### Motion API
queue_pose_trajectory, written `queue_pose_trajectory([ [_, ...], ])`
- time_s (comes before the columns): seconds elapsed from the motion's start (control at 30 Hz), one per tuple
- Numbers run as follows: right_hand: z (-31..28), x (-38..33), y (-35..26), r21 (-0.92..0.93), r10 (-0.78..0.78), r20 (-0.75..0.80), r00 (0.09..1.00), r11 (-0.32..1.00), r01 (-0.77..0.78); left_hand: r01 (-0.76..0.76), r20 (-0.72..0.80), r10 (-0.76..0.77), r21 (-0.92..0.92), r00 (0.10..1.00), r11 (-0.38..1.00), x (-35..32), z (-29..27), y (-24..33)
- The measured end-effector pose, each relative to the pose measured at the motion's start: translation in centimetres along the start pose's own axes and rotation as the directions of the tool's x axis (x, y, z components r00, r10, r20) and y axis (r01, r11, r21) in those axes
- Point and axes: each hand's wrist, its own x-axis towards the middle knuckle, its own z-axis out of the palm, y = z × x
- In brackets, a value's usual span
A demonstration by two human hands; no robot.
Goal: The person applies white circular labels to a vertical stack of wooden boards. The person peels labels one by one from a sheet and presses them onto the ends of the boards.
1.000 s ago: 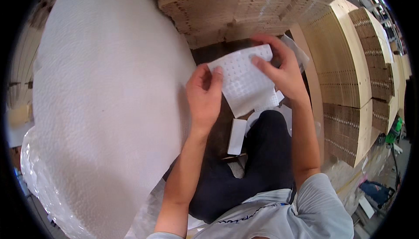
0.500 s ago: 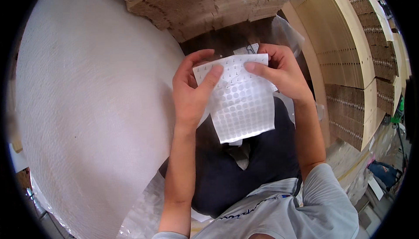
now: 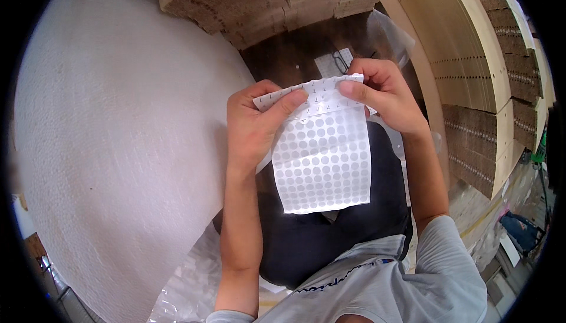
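Note:
Between both hands, above my lap, hangs a sticker sheet (image 3: 323,164), white with rows of grey round dots. Its top part is folded over toward me, baring a white back printed with small repeated marks. My left hand (image 3: 256,125) pinches the folded edge at the left, thumb on the near side. At the right end my right hand (image 3: 386,96) grips the same edge between thumb and bent fingers. Fingers behind the sheet are partly hidden. Past the fold, a pair of scissors (image 3: 340,61) lies with a white paper piece (image 3: 326,65) on a dark surface.
A large white foam-like wrapped block (image 3: 124,146) fills the left side. Stacks of brown boards (image 3: 253,4) with drilled holes stand ahead. Pale drilled panels (image 3: 457,46) are stacked at the right. Clear plastic film (image 3: 389,37) lies by them, and more plastic wrap (image 3: 191,284) lies at lower left.
The sheet's lower part has swung down toward me and lies flatter to view. Both hands keep their hold, the left shifted slightly left. More of the paper and scissors beyond now shows.

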Motion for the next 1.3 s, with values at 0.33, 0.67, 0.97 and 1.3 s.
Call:
queue_pose_trajectory([
  [0.33, 1.0, 0.1, 0.1, -0.304, -0.137, -0.128, 0.982, 0.948, 0.092, 0.001, 0.018, -0.001, 0.009, 1.0, 1.0, 0.0, 0.5, -0.1],
  [0.67, 1.7, 2.2, -0.8, -0.925, -0.603, 0.145, 0.784, 0.198, 0.323, -0.03, -0.069, 0.044, 0.188, 0.997, 0.982, 0.9, 0.2, -1.0],
  [0.97, 1.9, 2.3, -1.0, -0.89, -0.562, 0.227, 0.795, 0.21, 0.403, -0.025, -0.001, 0.027, 0.242, 1.0, 0.97, 0.8, -0.8, -0.3],
  [1.3, 3.2, 4.8, 0.0, -0.747, -0.598, -0.026, 0.801, 0.545, 0.382, 0.055, -0.261, 0.051, 0.385, 0.964, 0.921, 0.7, -1.5, -0.5],
])
